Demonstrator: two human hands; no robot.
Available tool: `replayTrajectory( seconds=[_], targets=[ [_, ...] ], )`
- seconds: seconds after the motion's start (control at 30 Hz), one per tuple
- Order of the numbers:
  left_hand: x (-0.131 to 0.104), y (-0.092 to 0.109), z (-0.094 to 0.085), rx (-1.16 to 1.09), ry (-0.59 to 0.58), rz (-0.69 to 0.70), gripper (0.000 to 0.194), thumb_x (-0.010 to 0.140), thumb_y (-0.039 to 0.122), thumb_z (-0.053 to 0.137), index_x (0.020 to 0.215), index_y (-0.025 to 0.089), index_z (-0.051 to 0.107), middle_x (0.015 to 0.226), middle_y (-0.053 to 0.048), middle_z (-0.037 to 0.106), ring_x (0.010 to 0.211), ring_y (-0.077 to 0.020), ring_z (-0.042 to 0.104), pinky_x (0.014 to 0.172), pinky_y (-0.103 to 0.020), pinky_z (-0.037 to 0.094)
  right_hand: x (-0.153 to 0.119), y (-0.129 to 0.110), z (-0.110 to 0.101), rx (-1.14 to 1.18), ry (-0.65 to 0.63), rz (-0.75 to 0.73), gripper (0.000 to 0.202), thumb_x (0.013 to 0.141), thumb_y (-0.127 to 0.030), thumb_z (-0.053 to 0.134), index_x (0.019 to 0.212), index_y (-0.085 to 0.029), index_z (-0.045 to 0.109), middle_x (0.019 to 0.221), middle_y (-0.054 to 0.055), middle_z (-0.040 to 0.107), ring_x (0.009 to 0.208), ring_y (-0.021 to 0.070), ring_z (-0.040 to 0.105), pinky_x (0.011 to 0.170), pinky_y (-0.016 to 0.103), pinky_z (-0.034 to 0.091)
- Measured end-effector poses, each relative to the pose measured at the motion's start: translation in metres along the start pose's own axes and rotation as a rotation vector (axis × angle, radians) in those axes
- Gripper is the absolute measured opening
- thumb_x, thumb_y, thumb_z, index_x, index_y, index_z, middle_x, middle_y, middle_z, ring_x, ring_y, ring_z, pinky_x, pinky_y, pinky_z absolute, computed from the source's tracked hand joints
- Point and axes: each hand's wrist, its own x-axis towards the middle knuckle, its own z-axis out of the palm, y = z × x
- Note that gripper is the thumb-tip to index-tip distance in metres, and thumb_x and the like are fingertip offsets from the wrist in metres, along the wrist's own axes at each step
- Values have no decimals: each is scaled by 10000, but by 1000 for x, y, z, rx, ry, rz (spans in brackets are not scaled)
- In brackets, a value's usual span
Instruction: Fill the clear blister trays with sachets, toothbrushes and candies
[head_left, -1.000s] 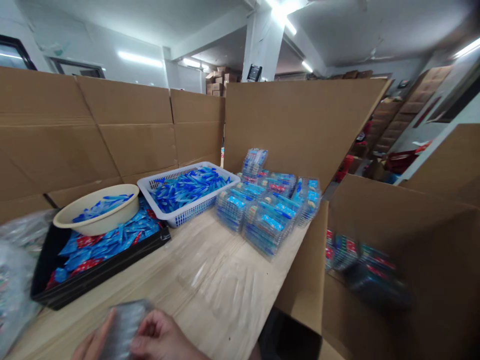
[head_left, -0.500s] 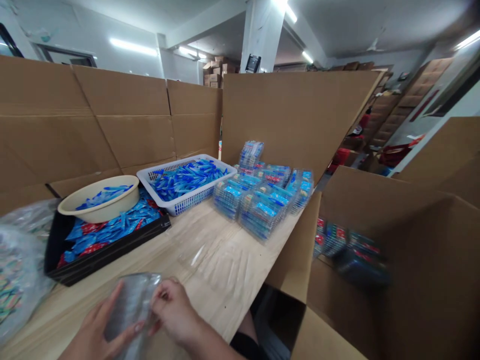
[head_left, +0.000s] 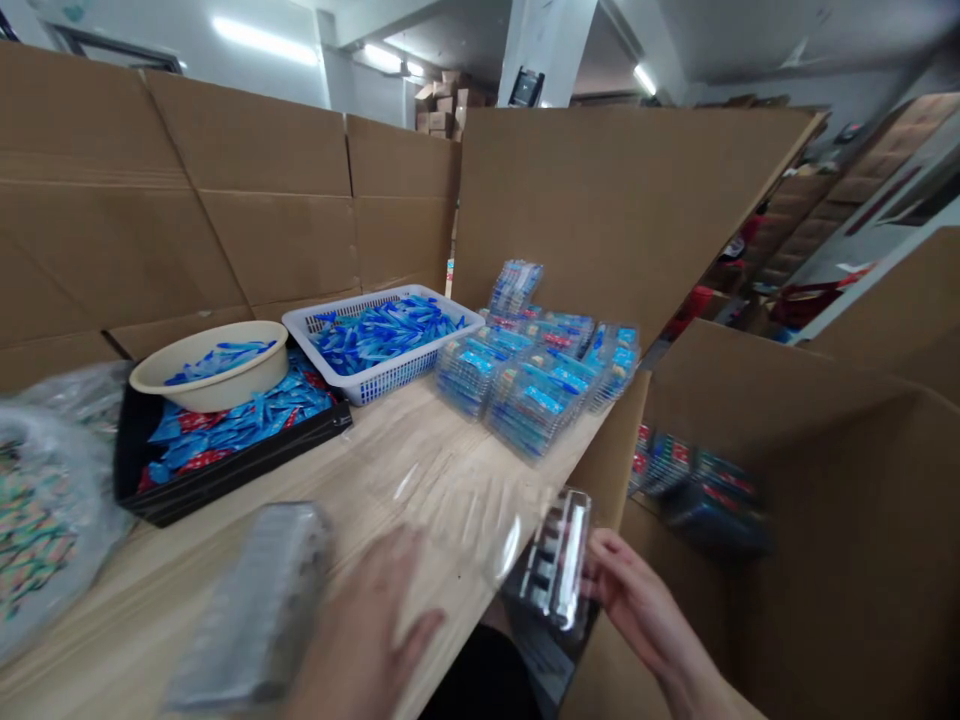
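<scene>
My right hand [head_left: 637, 600] pinches the edge of a clear plastic blister tray [head_left: 559, 560], which it holds tilted just beyond the table's front edge. My left hand [head_left: 367, 625] is smeared by motion, its fingers stretched out low over the wooden table, with nothing seen in it. Left of that hand lies a stack of clear plastic trays [head_left: 251, 610], also blurred. A transparent plastic piece [head_left: 465, 520] rests on the table between the two hands. Farther back stand filled clear packs [head_left: 536, 400] with blue contents, grouped in several stacks.
A white basket [head_left: 360, 390] of blue pieces and a cream basin [head_left: 217, 395] stand at the back left. The basin sits on a black tray [head_left: 247, 475] of blue and red sachets. A plastic bag [head_left: 45, 540] is far left. An open carton [head_left: 825, 620] stands right.
My right hand has left the tray stack and moved right with a clear tray in it. My left hand has let go of the stack and shifted right. The view has turned slightly.
</scene>
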Motion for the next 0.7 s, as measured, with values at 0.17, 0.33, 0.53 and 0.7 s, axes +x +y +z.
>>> replayTrajectory(
  seconds=[0.17,0.33,0.53,0.7],
  targets=[
    [61,54,68,127,-315,188,651,672,474,537,1253,238,362,1342,-91,312,1242,-318,204,1013,-467,159,15,5,-38,84,118,-8,230,603,-267,677,673,-163,485,1015,82,600,724,184,616,646,338,483],
    [100,38,84,228,-444,263,629,690,364,547,1267,254,324,1305,-114,355,1180,-307,316,967,-494,203,31,29,-21,153,138,50,292,614,-339,659,768,-169,480,840,56,641,672,175,621,583,315,496],
    [105,31,72,238,-481,210,670,687,351,537,1293,257,267,1363,-106,255,1238,-310,209,983,-451,189,30,46,-13,33,244,119,381,573,-329,700,823,-187,450,685,-2,628,516,112,585,452,219,463],
    [123,3,75,255,-186,-278,694,756,565,314,1318,170,219,1381,-182,158,1249,-365,132,972,-488,151,20,47,-17,71,241,109,388,571,-329,705,821,-185,445,671,-1,622,499,110,575,436,210,451]
  ],
)
